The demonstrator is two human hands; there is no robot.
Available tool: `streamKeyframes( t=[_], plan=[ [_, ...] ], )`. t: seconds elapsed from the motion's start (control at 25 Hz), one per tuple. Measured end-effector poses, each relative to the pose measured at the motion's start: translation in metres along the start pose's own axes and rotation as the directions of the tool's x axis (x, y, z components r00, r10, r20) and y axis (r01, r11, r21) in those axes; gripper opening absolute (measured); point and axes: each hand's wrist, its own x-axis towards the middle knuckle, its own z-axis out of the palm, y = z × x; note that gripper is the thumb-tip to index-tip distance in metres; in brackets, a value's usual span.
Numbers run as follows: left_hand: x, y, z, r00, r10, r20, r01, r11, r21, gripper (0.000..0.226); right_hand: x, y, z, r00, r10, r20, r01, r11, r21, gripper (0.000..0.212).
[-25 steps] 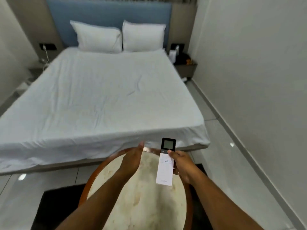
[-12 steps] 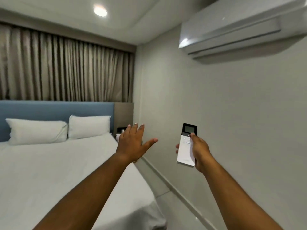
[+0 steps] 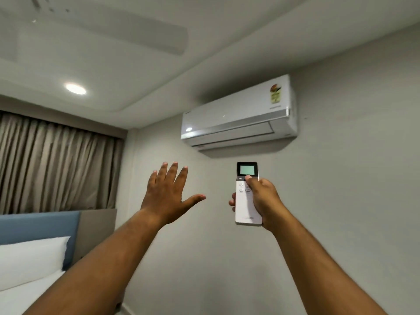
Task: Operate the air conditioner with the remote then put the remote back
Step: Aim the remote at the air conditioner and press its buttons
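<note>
A white air conditioner (image 3: 238, 117) hangs high on the grey wall, its flap shut and a sticker at its right end. Below it my right hand (image 3: 263, 198) holds a slim white remote (image 3: 246, 201) upright, its dark top with a lit screen pointing up at the unit. My thumb rests on the buttons just under the screen. My left hand (image 3: 169, 193) is raised beside it, palm away, fingers spread, holding nothing.
Beige curtains (image 3: 56, 169) cover the far wall at left. A blue headboard (image 3: 38, 226) and a white pillow (image 3: 29, 260) of the bed show at the lower left. A round ceiling light (image 3: 75, 88) glows above.
My view has swung up from the bed and round table to the wall, bringing the whole air conditioner into sight. My right hand has raised the remote toward it; my left hand has lifted and spread.
</note>
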Motion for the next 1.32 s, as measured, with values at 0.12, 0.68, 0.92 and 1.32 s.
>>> streamKeyframes(
  t=[0.12, 0.68, 0.92, 1.32],
  plan=[
    [0.022, 0.015, -0.009, 0.999, 0.007, -0.045, -0.008, 1.0, -0.012, 0.107, 0.0, -0.024, -0.005, 0.996, -0.083, -0.025, 0.081, 0.995, -0.064, 0.022],
    [0.04, 0.04, -0.02, 0.997, 0.023, -0.078, -0.024, 1.0, -0.012, 0.11, -0.005, -0.052, -0.01, 0.991, -0.132, 0.002, 0.131, 0.984, -0.117, 0.013],
    [0.04, 0.034, -0.022, 0.997, 0.001, -0.077, 0.0, 1.0, 0.004, 0.111, -0.004, -0.053, -0.01, 0.997, -0.058, 0.058, 0.065, 0.988, -0.141, 0.009],
    [0.035, 0.032, -0.022, 0.998, -0.014, -0.065, 0.013, 1.0, -0.007, 0.113, -0.001, -0.039, -0.019, 0.993, -0.115, 0.038, 0.118, 0.989, -0.088, 0.014]
  ],
)
